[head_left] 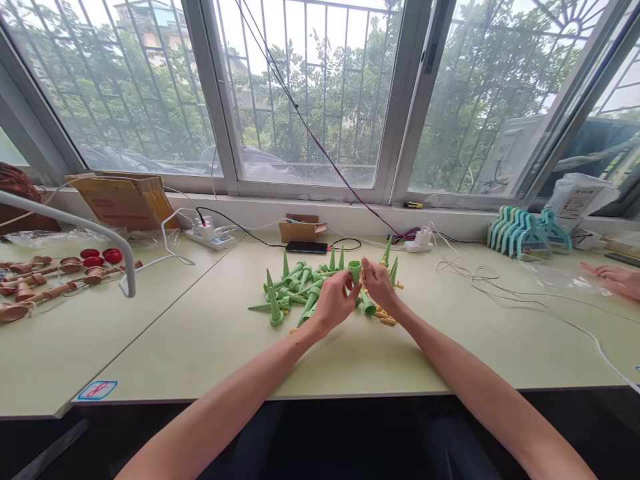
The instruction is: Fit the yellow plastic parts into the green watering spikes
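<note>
My left hand [338, 297] is closed on a green plastic cone [355, 267], its open cup end facing up. Right beside that cup, my right hand [379, 283] is closed with fingers pinched together; whatever it holds, if anything, is hidden. A loose pile of similar green cones [275, 312] lies around my left hand, some upright on their wide ends, others on their sides. Under and beside my right hand are small yellow plastic pieces [387, 320], partly covered by the hand and by another green cone [369, 306].
Behind the pile lie a black phone [307, 247] and a small cardboard box [302, 231]. Power strips [213, 237] and white cables [500, 285] cross the table. Wooden toys [37, 288] sit at left, teal hangers [525, 233] at right. Another person's hand [617, 278] rests at far right.
</note>
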Tool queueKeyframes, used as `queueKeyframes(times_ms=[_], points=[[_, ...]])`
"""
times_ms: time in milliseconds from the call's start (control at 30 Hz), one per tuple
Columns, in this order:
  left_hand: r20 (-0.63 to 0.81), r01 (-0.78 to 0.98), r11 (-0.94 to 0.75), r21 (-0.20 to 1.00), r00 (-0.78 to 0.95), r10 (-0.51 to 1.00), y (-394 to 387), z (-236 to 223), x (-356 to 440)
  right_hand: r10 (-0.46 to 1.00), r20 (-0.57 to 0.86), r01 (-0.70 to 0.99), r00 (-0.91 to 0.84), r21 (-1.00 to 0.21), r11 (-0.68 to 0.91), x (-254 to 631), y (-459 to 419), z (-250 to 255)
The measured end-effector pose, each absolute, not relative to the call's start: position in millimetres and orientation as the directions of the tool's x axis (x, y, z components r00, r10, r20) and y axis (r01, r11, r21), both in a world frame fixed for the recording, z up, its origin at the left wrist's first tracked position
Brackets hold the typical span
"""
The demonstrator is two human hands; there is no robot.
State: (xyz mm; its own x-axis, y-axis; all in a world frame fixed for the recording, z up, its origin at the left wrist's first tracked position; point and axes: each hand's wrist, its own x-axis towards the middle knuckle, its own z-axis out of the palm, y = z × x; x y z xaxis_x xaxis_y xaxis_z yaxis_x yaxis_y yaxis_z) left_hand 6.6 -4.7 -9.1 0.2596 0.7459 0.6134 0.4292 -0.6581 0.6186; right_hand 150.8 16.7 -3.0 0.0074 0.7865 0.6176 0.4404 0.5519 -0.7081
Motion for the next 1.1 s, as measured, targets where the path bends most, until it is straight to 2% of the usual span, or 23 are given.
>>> queueKeyframes(times_ms=[300, 433, 633, 733, 933, 1100], points=[[0.606, 0.391, -0.610, 0.689, 0.150, 0.781, -5, -4, 8, 0.791, 0.611, 0.327, -0.002, -0.747, 0.578, 149, 19, -10], [0.580, 0.349, -0.575, 0.740, 0.102, 0.808, -4, -3, 8, 0.771, 0.636, 0.367, 0.009, -0.720, 0.589, 146, 14, -8], [0.441, 0.228, -0.447, 0.865, 0.079, 0.894, -5, -2, 9, 0.755, 0.656, 0.434, 0.003, -0.681, 0.590, 145, 9, -3], [0.393, 0.139, -0.398, 0.907, 0.062, 0.917, -6, -1, 10, 0.746, 0.666, 0.460, 0.008, -0.665, 0.589, 146, 9, -3], [0.235, -0.198, -0.215, 0.956, 0.082, 0.968, -5, 5, 11, 0.727, 0.687, 0.496, -0.005, -0.629, 0.598, 148, 11, -6], [0.141, -0.300, -0.093, 0.949, 0.142, 0.980, -4, 9, 9, 0.710, 0.702, 0.517, -0.059, -0.586, 0.623, 147, 12, -6]])
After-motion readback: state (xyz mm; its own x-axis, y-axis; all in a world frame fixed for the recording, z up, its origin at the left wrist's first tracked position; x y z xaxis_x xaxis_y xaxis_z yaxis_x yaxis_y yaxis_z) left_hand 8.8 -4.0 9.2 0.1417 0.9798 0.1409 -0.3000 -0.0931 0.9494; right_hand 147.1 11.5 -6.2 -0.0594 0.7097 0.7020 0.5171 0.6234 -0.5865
